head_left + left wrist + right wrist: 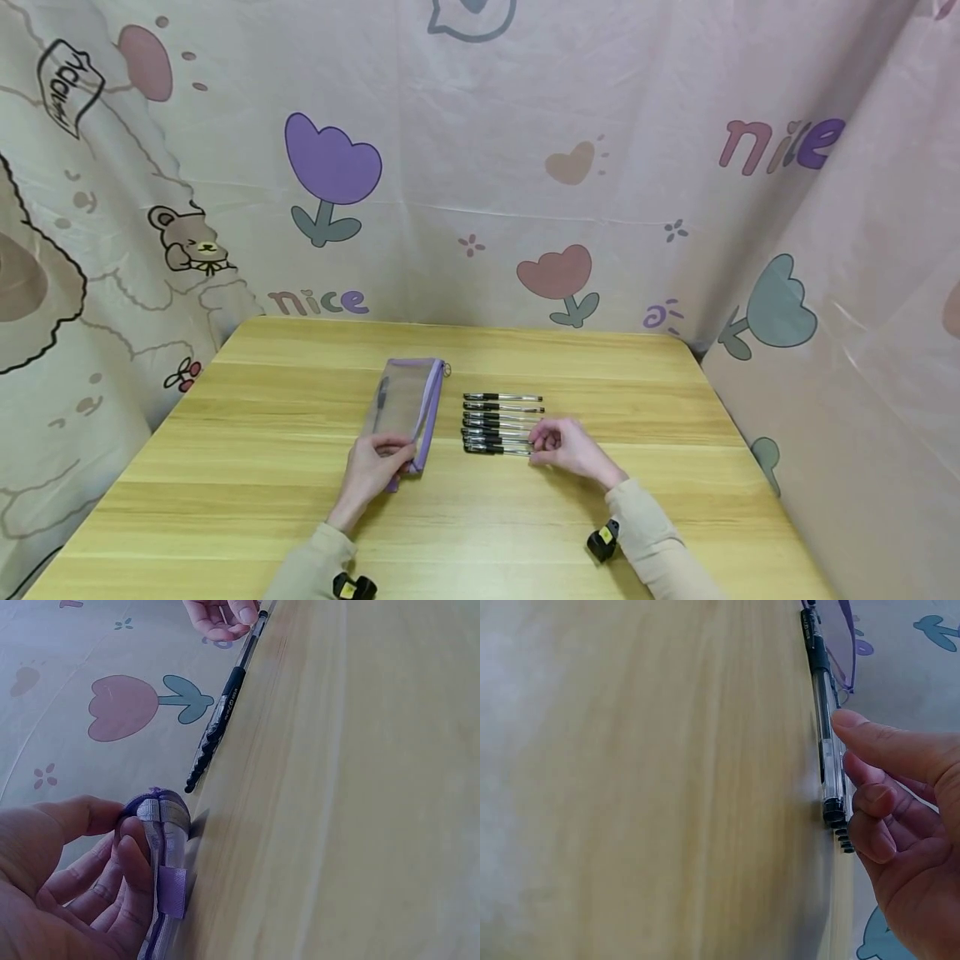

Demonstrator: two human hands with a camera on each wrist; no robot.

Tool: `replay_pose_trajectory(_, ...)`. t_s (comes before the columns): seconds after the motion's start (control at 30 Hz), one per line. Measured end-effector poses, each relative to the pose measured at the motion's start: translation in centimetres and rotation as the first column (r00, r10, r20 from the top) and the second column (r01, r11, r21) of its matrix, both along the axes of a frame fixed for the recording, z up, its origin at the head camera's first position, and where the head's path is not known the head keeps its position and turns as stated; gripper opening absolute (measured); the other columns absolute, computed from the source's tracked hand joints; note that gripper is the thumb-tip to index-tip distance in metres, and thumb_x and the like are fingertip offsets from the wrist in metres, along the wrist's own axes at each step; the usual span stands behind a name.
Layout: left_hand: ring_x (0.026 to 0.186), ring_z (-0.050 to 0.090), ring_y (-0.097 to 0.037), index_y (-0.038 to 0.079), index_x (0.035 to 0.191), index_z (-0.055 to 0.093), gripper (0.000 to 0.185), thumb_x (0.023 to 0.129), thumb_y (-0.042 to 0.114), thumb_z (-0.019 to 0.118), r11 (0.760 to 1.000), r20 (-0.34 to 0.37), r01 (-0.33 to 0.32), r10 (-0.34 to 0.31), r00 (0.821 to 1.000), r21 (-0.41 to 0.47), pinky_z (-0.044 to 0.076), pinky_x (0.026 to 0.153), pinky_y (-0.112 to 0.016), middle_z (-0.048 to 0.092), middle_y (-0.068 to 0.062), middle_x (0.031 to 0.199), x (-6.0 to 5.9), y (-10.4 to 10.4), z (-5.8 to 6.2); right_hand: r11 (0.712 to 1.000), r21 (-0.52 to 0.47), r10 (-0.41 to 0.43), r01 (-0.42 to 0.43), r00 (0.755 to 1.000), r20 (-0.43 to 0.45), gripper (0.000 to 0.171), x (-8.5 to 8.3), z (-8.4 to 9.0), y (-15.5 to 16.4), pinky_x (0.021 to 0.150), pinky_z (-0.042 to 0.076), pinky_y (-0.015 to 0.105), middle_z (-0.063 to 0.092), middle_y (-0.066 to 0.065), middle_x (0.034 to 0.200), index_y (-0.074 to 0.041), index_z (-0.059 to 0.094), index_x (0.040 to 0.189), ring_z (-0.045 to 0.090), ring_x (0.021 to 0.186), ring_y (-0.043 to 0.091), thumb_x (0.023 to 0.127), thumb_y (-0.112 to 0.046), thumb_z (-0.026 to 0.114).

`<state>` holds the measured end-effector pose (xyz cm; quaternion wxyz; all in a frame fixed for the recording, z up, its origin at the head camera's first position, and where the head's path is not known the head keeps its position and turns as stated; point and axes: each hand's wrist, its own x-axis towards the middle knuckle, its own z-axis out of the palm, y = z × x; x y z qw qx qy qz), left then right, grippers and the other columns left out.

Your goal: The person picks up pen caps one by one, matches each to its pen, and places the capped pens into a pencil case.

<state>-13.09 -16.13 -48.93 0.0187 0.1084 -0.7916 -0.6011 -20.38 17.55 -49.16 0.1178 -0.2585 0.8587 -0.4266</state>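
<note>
Your head view is bright and fairly even, with a faint pale sheen on the near middle of the tabletop (pixel 517 529) and a soft shadow by your right hand (pixel 573 448). The curtain (pixel 465 125) darkens along its fold at far right. Your left wrist view is dimmer and cooler, a small shadow beside the pouch (pixel 171 840). Your right wrist view blurs the wood grain, its near side washed by glare.

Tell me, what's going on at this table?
A person's left hand pinches the near end of a see-through, purple-trimmed pouch with a pen visible inside. Their right hand is at the clear ends of a row of pens beside the pouch; whether it grips one is hard to tell.
</note>
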Motion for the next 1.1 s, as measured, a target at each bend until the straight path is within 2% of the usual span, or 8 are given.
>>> replay_pose_trajectory(0.47,0.053,0.061,-0.015,-0.003,0.100,0.075,0.017,0.088,0.008,0.074,1.000,0.000,0.010,-0.010,1.000,0.002,0.052,0.044,-0.025,0.075,-0.010,0.075,0.10,-0.04,0.01,1.000,0.027,-0.011,0.012,1.000,-0.019,0.026,0.00,-0.25,-0.23,0.062,0.049,0.018,0.066,0.002,0.084,-0.004,0.069,0.099,0.056,0.071,0.004,0.077,-0.007,0.083)
replay_pose_trajectory(0.77,0.053,0.061,-0.014,-0.003,0.102,0.075,0.018,0.089,0.009,0.074,1.000,0.007,0.009,-0.009,1.000,0.002,0.052,0.044,-0.025,0.074,-0.009,0.075,0.05,-0.05,-0.06,0.998,0.062,0.000,0.004,0.998,-0.068,0.024,-0.01,-0.18,-0.37,0.063,0.050,0.018,0.069,0.002,0.086,-0.005,0.070,0.098,0.056,0.071,0.004,0.077,-0.005,0.082)
replay_pose_trajectory(1.1,0.052,0.060,-0.014,-0.003,0.101,0.075,0.018,0.088,0.009,0.075,1.000,0.004,0.006,-0.006,1.000,0.017,0.051,0.043,-0.025,0.074,-0.009,0.074,0.02,-0.06,-0.25,0.998,0.069,0.020,-0.011,0.992,-0.128,0.015,-0.06,-0.19,-0.58,0.060,0.048,0.017,0.071,0.001,0.081,-0.006,0.071,0.089,0.053,0.066,0.000,0.078,-0.003,0.081)
